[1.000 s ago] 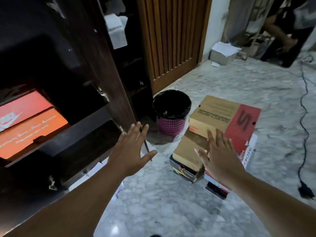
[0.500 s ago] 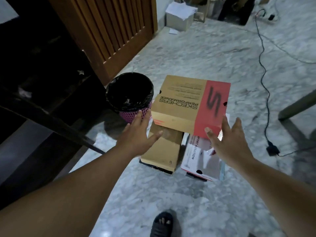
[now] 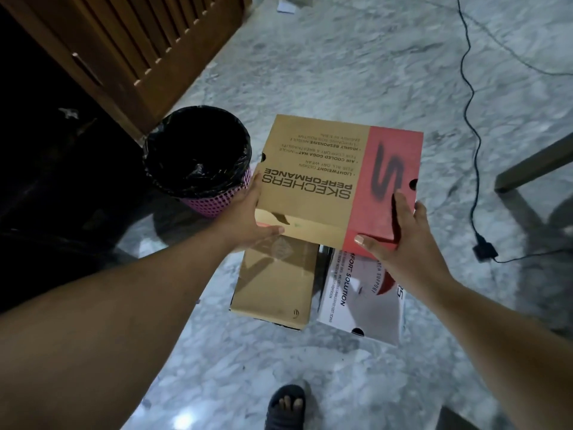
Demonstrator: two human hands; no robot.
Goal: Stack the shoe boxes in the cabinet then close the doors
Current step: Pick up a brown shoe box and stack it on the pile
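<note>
Top box: a tan cardboard shoe box with a red end panel and "SKECHERS PERFORMANCE" print (image 3: 338, 184) sits across two lower boxes on the floor, its lid facing up.
Left hand: the left hand (image 3: 248, 218) grips the tan end of the top box, thumb laid along the near side wall, fingers wrapped round the left edge.
Right hand: the right hand (image 3: 400, 240) clamps the red end, thumb on the near corner, fingers spread over the lid.
Lower left box: a plain brown cardboard shoe box (image 3: 276, 283) lies under the top box, touching it.
Lower right box: a white shoe box with black print and a red mark (image 3: 359, 299) lies just beside the brown one.
Bin: a pink mesh waste bin with a black liner (image 3: 198, 159) stands left of the boxes.
Cabinet: a dark wooden cabinet (image 3: 55, 156) fills the left edge; its interior is too dark to read.
Door: a slatted brown wooden door (image 3: 139, 48) stands behind the bin.
Floor: a grey marble floor (image 3: 310, 367) carries a black cable (image 3: 471, 113) at right.
Foot: a foot in a dark sandal (image 3: 285, 408) shows at the bottom edge.
</note>
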